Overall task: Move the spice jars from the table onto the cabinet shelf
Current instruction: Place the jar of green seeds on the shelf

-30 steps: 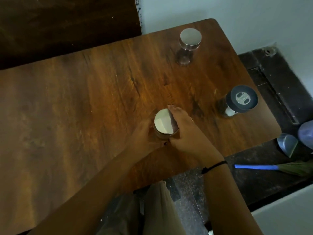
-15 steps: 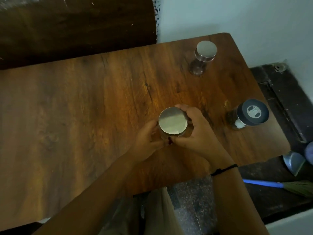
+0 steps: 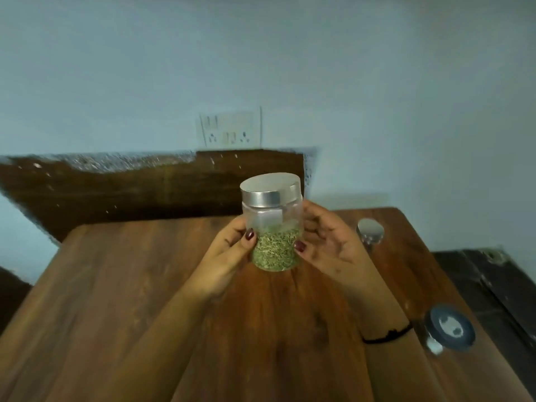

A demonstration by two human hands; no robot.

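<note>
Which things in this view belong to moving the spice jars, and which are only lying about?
For the job: jar of green spice, held up by left hand and right hand; silver-lidded jar and dark-lidded jar, both standing on the table. Cabinet shelf: not in view.

Just there: wall socket plate; black wristband; dark wooden panel behind the table.
</note>
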